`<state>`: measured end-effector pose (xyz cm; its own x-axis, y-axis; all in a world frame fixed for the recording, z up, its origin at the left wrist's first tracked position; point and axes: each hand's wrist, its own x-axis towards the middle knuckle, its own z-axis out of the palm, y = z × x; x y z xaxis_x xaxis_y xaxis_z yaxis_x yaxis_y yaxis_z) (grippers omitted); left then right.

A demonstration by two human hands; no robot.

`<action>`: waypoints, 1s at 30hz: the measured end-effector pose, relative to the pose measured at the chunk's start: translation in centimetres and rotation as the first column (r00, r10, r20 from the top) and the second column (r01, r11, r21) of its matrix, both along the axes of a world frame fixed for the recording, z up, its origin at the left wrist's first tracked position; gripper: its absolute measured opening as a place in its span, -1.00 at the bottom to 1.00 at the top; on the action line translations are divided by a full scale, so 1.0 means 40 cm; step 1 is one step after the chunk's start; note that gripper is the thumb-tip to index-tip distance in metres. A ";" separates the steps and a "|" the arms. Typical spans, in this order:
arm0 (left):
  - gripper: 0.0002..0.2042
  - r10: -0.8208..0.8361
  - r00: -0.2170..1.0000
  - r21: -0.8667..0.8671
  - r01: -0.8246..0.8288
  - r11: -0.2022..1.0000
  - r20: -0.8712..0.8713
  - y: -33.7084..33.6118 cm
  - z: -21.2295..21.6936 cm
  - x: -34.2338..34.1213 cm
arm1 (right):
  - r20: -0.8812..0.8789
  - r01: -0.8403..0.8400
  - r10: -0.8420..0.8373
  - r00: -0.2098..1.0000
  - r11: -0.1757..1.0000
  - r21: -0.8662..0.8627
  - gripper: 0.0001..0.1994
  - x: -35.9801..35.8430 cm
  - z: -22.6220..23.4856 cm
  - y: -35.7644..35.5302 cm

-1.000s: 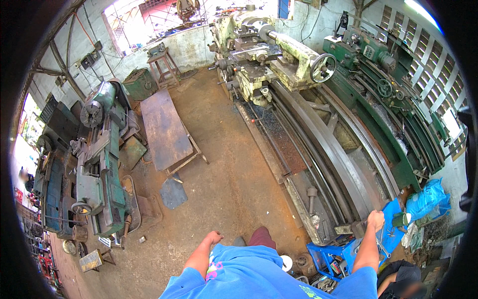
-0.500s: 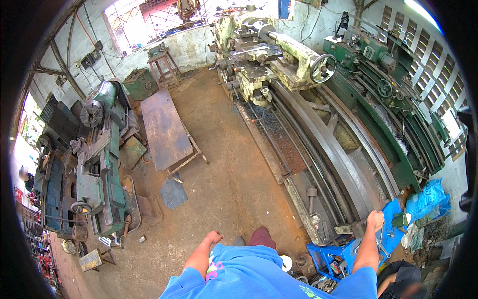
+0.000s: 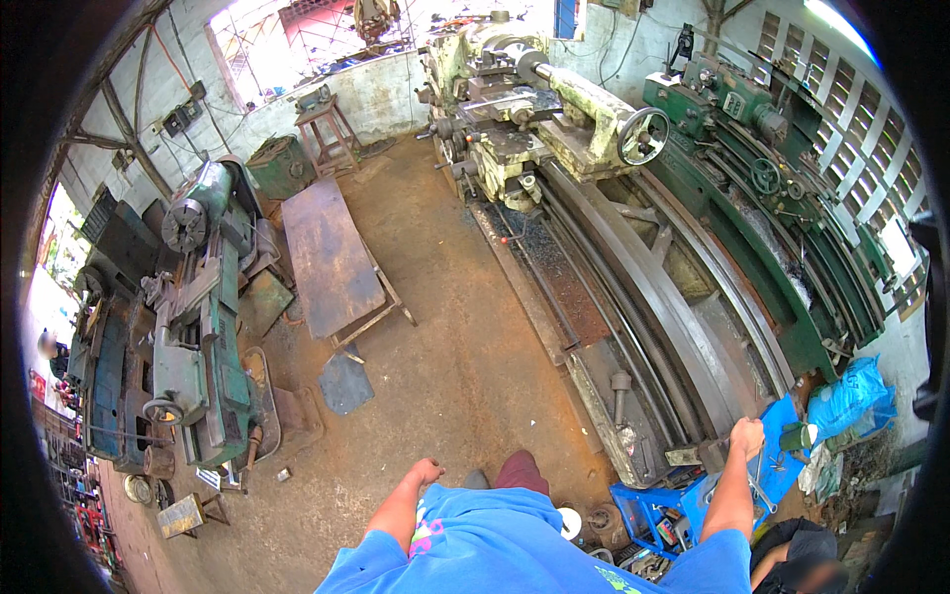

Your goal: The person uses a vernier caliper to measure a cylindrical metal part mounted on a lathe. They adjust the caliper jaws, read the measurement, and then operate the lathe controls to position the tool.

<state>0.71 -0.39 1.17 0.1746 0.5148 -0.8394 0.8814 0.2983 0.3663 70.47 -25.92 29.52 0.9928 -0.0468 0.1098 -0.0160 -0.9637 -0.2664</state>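
Observation:
My right hand [image 3: 746, 437] is closed in a fist over the blue tool tray [image 3: 775, 408], beside the near end of the long lathe bed [image 3: 683, 337]. Anything inside that fist is hidden. Wrenches [image 3: 760, 490] and other small metal tools lie on the tray, close to my right forearm. A dark green cup-like thing [image 3: 795, 437] stands on its right part. My left hand [image 3: 427, 470] hangs in front of my blue shirt, fingers loosely curled in, with nothing visible in it and touching no machine.
A person in a dark cap [image 3: 807, 544] is low at the lower right. Green lathes stand left [image 3: 203, 366] and far right [image 3: 782, 188]. A brown sheet-topped table [image 3: 332, 257] and a dark flat plate [image 3: 345, 383] are on the left floor. Blue bags [image 3: 849, 394] sit beyond the tray.

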 end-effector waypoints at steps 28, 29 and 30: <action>-0.43 0.004 1.000 -0.016 -0.004 1.000 0.014 0.003 -0.004 -0.003 | 0.011 0.005 -0.005 1.000 1.000 0.006 -0.66 0.002 -0.003 -0.001; -0.43 0.015 1.000 -0.033 -0.015 0.999 -0.012 0.004 -0.003 -0.002 | 0.016 0.004 -0.004 1.000 1.000 0.006 -0.67 0.000 -0.002 0.000; -0.43 0.001 1.000 -0.015 -0.001 1.000 0.007 0.004 -0.003 -0.002 | 0.011 0.006 -0.006 1.000 1.000 0.011 -0.67 -0.002 0.000 0.000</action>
